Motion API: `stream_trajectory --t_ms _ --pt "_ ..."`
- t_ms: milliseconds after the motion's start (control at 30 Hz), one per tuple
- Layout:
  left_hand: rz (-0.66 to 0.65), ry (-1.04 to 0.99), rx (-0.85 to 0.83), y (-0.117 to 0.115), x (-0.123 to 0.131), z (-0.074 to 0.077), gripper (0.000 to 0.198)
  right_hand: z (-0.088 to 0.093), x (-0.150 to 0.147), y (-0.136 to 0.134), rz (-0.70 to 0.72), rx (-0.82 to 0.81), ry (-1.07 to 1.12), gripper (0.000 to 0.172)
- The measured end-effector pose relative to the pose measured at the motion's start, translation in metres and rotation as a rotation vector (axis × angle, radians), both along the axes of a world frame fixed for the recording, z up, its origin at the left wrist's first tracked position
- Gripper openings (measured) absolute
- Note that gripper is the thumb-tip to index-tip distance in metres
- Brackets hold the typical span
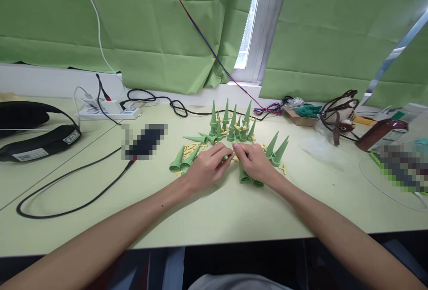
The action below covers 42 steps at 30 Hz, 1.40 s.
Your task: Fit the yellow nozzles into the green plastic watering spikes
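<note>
My left hand point(210, 163) is closed around a green plastic spike point(226, 158), mostly hidden by the fingers. Close beside it, my right hand point(253, 159) is closed with the thumb on top; what it pinches is too covered to make out. Several hollow green cone spikes stand upright behind the hands, one of them a tall spike point(213, 118). Two lean to the right, including this spike point(280, 151). Others lie left of my left hand, near a cone point(177, 160) and small yellow T-shaped valves point(191, 149). Open cone ends point(245, 179) show under my right hand.
At left are a pixelated dark device point(145, 142) on a looping black cable point(67, 215), a black headset-like item point(43, 142) and a white power strip point(110, 113). Rightward lie a cardboard box point(299, 118), a clear plastic bag point(323, 151) and a brown bottle point(381, 134).
</note>
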<state>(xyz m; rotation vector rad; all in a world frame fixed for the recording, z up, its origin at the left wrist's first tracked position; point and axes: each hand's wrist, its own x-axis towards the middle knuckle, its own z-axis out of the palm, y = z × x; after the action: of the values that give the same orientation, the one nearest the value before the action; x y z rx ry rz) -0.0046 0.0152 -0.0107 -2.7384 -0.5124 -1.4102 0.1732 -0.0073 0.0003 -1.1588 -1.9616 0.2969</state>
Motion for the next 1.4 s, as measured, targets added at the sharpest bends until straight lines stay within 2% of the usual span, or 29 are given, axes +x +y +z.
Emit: stream_trajectory --t_ms 333,600,1000,1200,1400 --pt "0.020 -0.041 0.018 -0.0013 0.0014 0.0023 0.012 0.0002 0.0004 -0.0004 0.005 -0.010 0.014 0.043" --pt "0.064 -0.096 0.019 -0.0002 0.0016 0.0019 0.008 0.0001 0.0015 -0.0012 0.052 0.009 0.056 0.034" --pt "0.052 -0.060 0.149 0.0020 0.0007 0.0012 0.015 -0.0004 0.0019 -0.0021 0.048 0.068 0.064 0.034" --pt "0.037 -0.120 0.055 -0.0021 0.0021 0.0038 0.021 0.0020 0.0016 -0.0042 0.047 0.071 0.095 0.032" --pt "0.045 -0.132 0.087 -0.0020 0.0028 0.0050 0.019 0.0024 0.0017 -0.0040 0.064 0.071 0.095 0.032"
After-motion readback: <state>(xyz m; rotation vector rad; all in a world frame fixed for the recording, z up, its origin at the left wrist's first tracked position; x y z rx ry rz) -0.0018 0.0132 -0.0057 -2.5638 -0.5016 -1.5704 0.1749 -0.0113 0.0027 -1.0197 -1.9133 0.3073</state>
